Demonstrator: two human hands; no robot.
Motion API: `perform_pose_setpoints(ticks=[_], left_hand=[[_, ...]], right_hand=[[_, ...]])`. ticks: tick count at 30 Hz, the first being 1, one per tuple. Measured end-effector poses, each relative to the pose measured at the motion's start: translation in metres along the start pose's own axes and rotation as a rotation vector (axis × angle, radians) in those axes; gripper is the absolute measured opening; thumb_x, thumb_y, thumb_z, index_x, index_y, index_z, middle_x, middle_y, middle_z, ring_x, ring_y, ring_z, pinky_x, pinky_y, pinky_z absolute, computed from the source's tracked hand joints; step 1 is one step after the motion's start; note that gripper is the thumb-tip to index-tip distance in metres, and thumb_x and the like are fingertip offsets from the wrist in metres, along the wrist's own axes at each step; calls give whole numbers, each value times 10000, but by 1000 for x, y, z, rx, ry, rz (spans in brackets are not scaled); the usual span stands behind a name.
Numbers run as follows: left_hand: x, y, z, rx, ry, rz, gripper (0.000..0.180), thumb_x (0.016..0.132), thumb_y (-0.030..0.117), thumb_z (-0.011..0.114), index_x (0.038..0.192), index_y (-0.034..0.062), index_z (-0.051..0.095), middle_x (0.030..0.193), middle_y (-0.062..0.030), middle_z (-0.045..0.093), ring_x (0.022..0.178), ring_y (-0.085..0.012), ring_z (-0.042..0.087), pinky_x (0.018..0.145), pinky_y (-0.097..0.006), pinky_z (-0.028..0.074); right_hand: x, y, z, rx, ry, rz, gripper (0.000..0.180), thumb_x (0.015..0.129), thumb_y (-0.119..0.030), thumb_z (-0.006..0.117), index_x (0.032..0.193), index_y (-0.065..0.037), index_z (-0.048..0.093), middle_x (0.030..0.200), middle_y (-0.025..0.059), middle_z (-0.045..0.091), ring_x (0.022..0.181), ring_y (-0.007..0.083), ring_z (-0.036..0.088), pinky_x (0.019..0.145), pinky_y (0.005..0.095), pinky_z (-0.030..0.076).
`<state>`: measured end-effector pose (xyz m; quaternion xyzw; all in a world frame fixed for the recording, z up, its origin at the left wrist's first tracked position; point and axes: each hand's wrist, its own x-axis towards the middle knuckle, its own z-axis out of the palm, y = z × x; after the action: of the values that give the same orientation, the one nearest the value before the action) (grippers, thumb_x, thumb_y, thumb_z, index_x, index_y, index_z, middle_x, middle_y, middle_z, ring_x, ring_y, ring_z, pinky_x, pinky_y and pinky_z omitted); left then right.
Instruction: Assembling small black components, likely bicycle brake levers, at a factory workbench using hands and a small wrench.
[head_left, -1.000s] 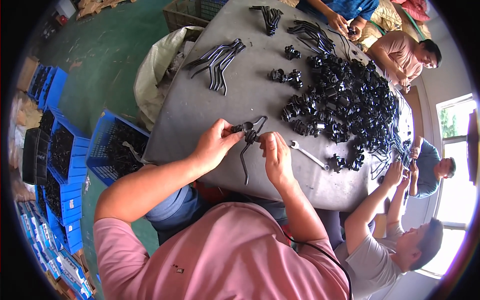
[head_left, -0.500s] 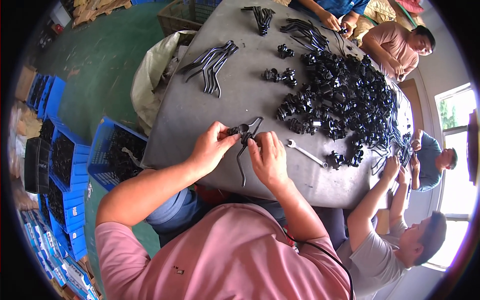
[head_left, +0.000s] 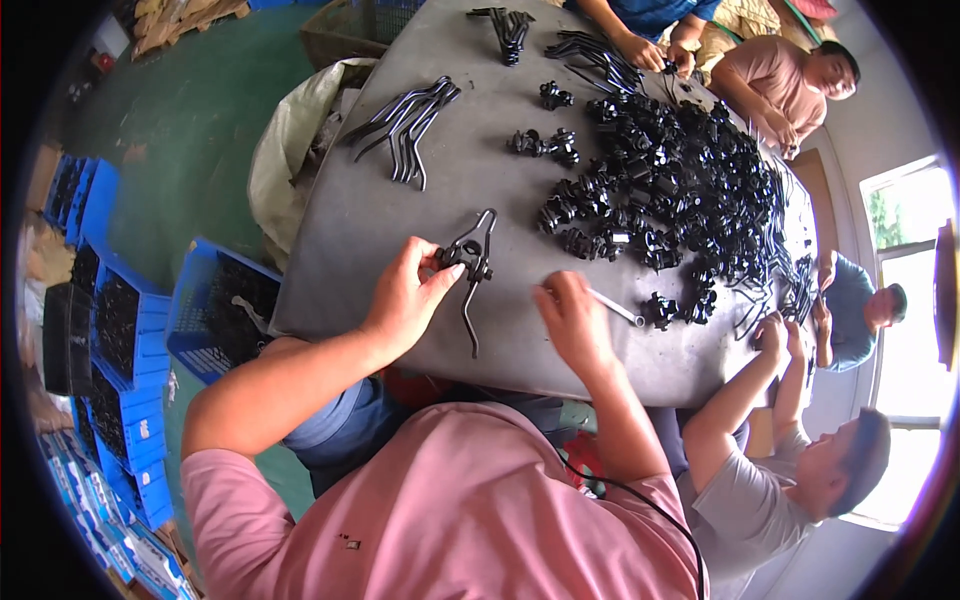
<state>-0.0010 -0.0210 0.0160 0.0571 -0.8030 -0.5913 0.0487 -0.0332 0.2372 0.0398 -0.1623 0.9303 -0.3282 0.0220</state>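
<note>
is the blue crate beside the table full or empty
Partly filled. The blue crate left of the grey table holds dark parts across its bottom, but its inner walls still show above them.

i'm looking down into a small assembly workshop. several people sit around a grey work table (head_left: 400, 230) heaped with black metal parts (head_left: 680, 190), and blue crates (head_left: 120, 350) of parts stand on the green floor (head_left: 170, 140).

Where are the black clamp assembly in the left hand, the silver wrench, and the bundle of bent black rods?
black clamp assembly (head_left: 468, 255), head view, on its black body.
silver wrench (head_left: 618, 309), head view, mid-shaft.
bent black rods (head_left: 405, 125), head view, middle of the bundle.
</note>
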Motion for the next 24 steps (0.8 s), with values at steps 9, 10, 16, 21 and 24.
perform_pose_setpoints(ticks=[9, 10, 16, 21, 24], left_hand=[[12, -11, -3, 213, -61, 57, 355, 951, 165, 742, 1185, 14, 522, 962, -100, 681, 764, -169, 652, 713, -349, 562], [14, -14, -4, 215, -61, 57, 355, 951, 165, 742, 1185, 14, 522, 962, -100, 681, 764, -169, 652, 713, -349, 562], [10, -15, -9, 240, -89, 109, 469, 911, 128, 774, 1275, 16, 499, 992, -115, 674, 775, -196, 662, 726, -352, 568], [8, -20, -8, 300, -111, 180, 553, 889, 90, 777, 1330, 16, 451, 1030, -136, 660, 781, -221, 665, 727, -370, 570], [10, -21, -10, 323, -115, 186, 550, 882, 85, 776, 1324, 12, 457, 1033, -147, 662, 805, -253, 674, 743, -385, 570]], right_hand=[[-27, 60, -44, -594, -112, -253, 549, 815, -49, 671, 1354, -119, 597, 957, 87, 608, 950, 293, 607, 835, 434, 486], [-28, 55, -43, -591, -111, -253, 549, 815, -49, 671, 1354, -119, 597, 957, 87, 608, 950, 293, 607, 835, 434, 486], [-26, 35, -24, 1247, -395, 482, 309, 870, 22, 586, 1164, -10, 675, 936, 69, 646, 804, 198, 590, 747, 303, 459], [-29, -5, -7, 1449, -280, 366, 214, 971, -117, 681, 1151, -1, 667, 912, 42, 613, 804, 168, 560, 740, 300, 453], [-19, -7, 11, 425, 6, 146, 177, 1012, -143, 652, 1138, -20, 664, 909, 84, 636, 801, 188, 597, 732, 342, 492]])
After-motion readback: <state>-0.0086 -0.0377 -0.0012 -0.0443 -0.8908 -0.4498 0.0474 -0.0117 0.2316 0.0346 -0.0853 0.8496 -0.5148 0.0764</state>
